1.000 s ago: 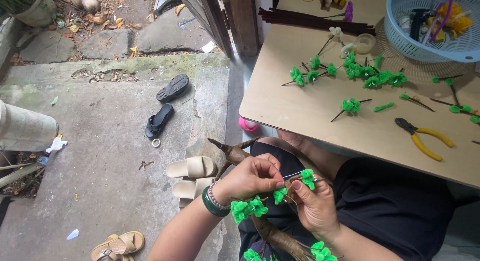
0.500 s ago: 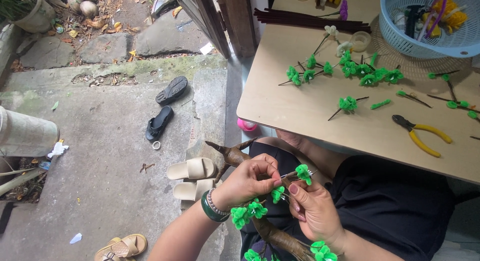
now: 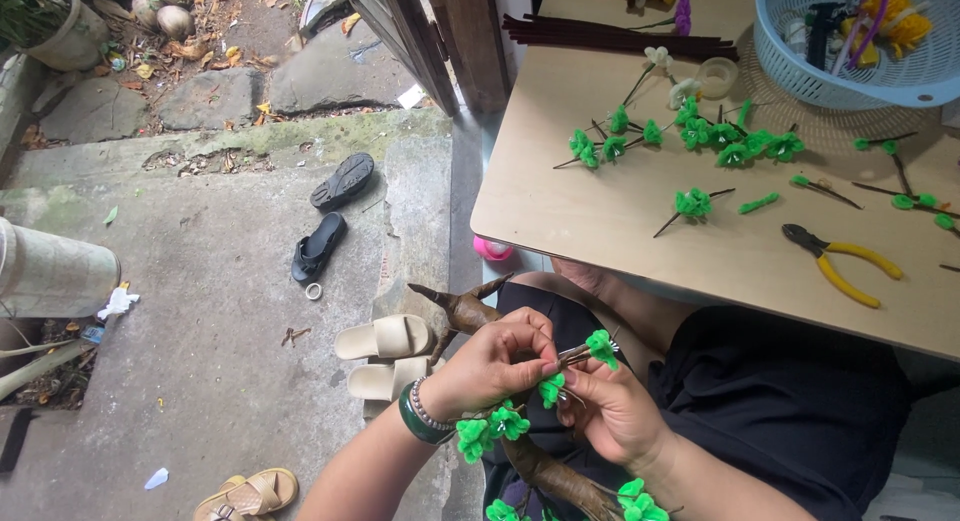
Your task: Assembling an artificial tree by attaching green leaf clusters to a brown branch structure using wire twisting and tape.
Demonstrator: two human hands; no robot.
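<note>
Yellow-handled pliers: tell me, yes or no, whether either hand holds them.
No: the yellow-handled pliers lie on the table, while the left hand and right hand pinch a small green leaf sprig.

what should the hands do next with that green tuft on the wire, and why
Probably keep twisting the wire stem onto the brown branch: the left hand and right hand both pinch the stem of the green tuft, which sticks out loose above tufts already fixed.
</note>
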